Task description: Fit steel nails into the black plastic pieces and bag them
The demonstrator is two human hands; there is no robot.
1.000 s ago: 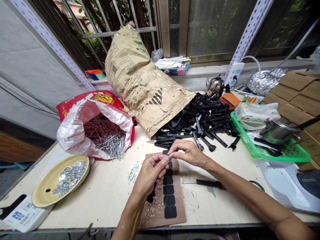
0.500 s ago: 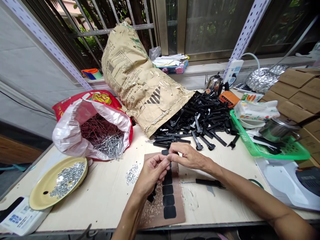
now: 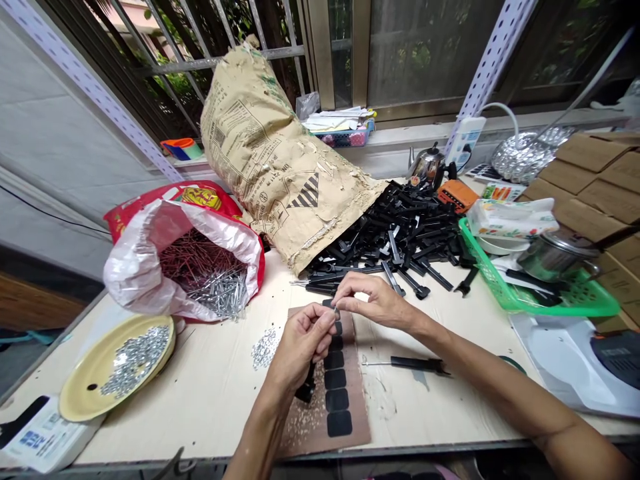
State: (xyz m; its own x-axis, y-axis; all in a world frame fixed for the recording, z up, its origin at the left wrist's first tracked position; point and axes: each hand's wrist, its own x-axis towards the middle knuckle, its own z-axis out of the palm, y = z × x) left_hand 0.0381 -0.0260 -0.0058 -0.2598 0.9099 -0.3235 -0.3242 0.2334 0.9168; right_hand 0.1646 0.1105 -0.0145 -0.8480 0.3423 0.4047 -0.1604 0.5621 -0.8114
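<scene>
My left hand (image 3: 306,340) is closed round a black plastic part (image 3: 306,389), whose lower end sticks out below the palm. The rest of that part is hidden by the fingers. My right hand (image 3: 369,301) meets the left thumb and forefinger with a pinch; a tiny shiny piece (image 3: 336,309) shows at its fingertips, too small to name. Both hands hover above a brown board (image 3: 357,400) with a column of black rounded squares (image 3: 337,380). A black-handled screwdriver (image 3: 415,364) lies right of the board.
Black wrench-shaped parts (image 3: 420,227) spill from a paper sack (image 3: 280,160) at the back. A red and white bag (image 3: 135,267) holds long screws. Small metal pieces fill a yellow plate (image 3: 75,393) and form a pile (image 3: 265,348). A green basket (image 3: 540,307) stands right.
My right hand has shifted slightly up and its fingertips have parted a little from the left ones, showing a tiny shiny piece. The left hand stays nearly in place.
</scene>
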